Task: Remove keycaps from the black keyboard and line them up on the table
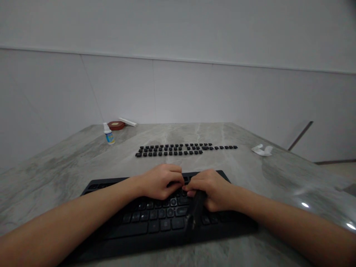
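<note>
A black keyboard [130, 244] lies on the table in front of me. Over its upper middle, my left hand [162, 181] is closed, thumb and fingers curled together at the keys; whatever they pinch is hidden. My right hand [214, 189] is closed around a dark tool with a thick black handle [196, 209], which slants down toward me over the keyboard's right half. The tool's tip is hidden by my fingers. Both hands' fingertips nearly meet. Beyond the keyboard, several loose black keycaps [166, 153] are laid out in rows.
A white-capped spray bottle [109, 137] stands at the back left, near a reddish-brown box [116, 126] and a flat white object [128, 122]. Crumpled white tissue [263, 150] lies on the right of the grey marbled table [69, 163]. A white wall [180, 92] rises behind.
</note>
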`<state>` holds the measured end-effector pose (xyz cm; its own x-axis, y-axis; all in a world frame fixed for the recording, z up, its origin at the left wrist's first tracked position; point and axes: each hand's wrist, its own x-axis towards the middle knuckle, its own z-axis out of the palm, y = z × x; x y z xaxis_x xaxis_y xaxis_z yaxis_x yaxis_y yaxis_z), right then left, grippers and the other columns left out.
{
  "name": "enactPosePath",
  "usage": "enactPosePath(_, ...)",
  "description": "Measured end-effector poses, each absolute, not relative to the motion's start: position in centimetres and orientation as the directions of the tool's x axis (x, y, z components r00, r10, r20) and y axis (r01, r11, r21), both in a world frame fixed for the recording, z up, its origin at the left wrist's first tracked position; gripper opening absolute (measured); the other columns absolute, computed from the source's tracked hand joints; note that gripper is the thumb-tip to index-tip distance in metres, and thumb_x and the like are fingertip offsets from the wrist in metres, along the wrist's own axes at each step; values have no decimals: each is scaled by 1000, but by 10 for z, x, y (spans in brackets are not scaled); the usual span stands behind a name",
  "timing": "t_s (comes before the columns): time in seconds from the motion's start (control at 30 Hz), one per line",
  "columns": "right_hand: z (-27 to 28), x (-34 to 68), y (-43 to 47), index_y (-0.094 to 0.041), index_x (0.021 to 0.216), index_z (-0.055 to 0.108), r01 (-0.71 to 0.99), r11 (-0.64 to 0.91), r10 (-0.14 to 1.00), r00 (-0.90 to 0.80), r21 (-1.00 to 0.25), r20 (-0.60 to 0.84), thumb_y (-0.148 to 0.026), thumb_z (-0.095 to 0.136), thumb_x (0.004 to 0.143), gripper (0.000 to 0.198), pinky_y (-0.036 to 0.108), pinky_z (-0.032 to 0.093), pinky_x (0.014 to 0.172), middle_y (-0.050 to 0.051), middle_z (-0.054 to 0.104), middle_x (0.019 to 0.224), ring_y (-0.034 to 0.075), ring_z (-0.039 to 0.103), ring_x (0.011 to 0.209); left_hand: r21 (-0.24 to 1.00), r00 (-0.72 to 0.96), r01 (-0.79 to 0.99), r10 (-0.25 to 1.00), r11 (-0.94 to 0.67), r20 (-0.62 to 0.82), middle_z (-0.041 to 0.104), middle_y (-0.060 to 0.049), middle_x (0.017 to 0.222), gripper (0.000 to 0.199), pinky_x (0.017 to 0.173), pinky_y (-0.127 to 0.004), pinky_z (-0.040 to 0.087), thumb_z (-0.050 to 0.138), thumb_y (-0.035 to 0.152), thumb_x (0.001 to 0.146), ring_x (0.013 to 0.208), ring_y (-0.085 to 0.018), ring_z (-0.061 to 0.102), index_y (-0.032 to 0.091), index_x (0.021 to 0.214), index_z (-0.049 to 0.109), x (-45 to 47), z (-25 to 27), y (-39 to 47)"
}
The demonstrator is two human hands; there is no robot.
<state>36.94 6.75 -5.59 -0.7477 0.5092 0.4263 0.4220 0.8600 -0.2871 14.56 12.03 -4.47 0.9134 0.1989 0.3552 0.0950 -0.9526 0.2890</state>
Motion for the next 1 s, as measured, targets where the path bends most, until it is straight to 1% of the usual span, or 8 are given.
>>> enactPosePath(0.1, -57, 368, 69, -15, 88, 69, 429, 859, 510, -756, -279, 410, -7, 57, 67, 25, 25, 39, 55, 3, 69, 73, 15, 62, 62, 287, 914, 88, 192, -954, 357, 58, -5, 80, 15, 65, -25, 42, 50, 13, 89, 73, -15, 54, 13, 90, 65, 146, -46, 121)
enactPosePath(0.23, -53, 368, 69, -14, 90, 70, 460, 842, 535, -779, -283, 326, -7, 58, 65, 28, 25, 40, 55, 3, 71, 74, 16, 64, 62, 287, 915, 89, 192, -954, 355, 57, -5, 79, 16, 63, -25, 41, 49, 14, 91, 71, -14, 54, 13, 90, 65, 145, -46, 121)
enactPosePath(0.4, -42, 370, 72, -14, 93, 72, 500, 765, 605, -775, -406, 185, -5, 57, 68, 31, 22, 41, 56, 4, 72, 77, 14, 64, 63, 286, 920, 75, 177, -955, 349, 56, -5, 79, 17, 61, -25, 41, 48, 14, 91, 70, -14, 53, 12, 91, 65, 144, -45, 121)
enactPosePath(0.5, -36, 370, 76, -14, 95, 73, 500, 710, 620, -777, -496, 104, -6, 56, 71, 30, 21, 41, 56, 4, 72, 77, 11, 61, 60, 286, 921, 50, 155, -957, 357, 56, -5, 79, 16, 61, -25, 40, 48, 12, 90, 69, -13, 52, 12, 90, 64, 145, -44, 121)
enactPosePath(0.57, -32, 370, 76, -14, 97, 73, 508, 689, 625, -778, -517, 68, -8, 57, 73, 30, 20, 40, 56, 3, 72, 76, 10, 60, 58, 279, 921, 46, 149, -959, 360, 56, -5, 78, 16, 60, -24, 40, 48, 11, 89, 68, -13, 51, 12, 89, 63, 145, -44, 121)
enactPosePath(0.67, -27, 368, 72, -16, 98, 73, 572, 669, 659, -752, -475, 24, -10, 58, 75, 28, 21, 41, 57, 3, 72, 78, 11, 61, 60, 267, 919, 52, 151, -962, 363, 55, -5, 78, 15, 59, -24, 39, 48, 11, 88, 68, -13, 51, 13, 90, 63, 144, -44, 120)
enactPosePath(0.83, -23, 364, 56, -19, 101, 69, 683, 673, 714, -700, -283, 7, -11, 57, 73, 32, 26, 44, 67, 5, 72, 86, 19, 66, 78, 284, 902, 30, 149, -958, 406, 57, -5, 82, 18, 62, -24, 42, 48, 7, 82, 71, -14, 53, 14, 94, 60, 143, -42, 118)
enactPosePath(1.0, -21, 359, 41, -16, 101, 67, 723, 674, 734, -679, -153, 24, -13, 53, 77, 28, 29, 44, 71, 9, 70, 88, 20, 65, 80, 301, 908, -44, 87, -953, 409, 59, -8, 90, 23, 67, -25, 46, 47, 4, 80, 77, -15, 55, 14, 97, 60, 143, -41, 117)
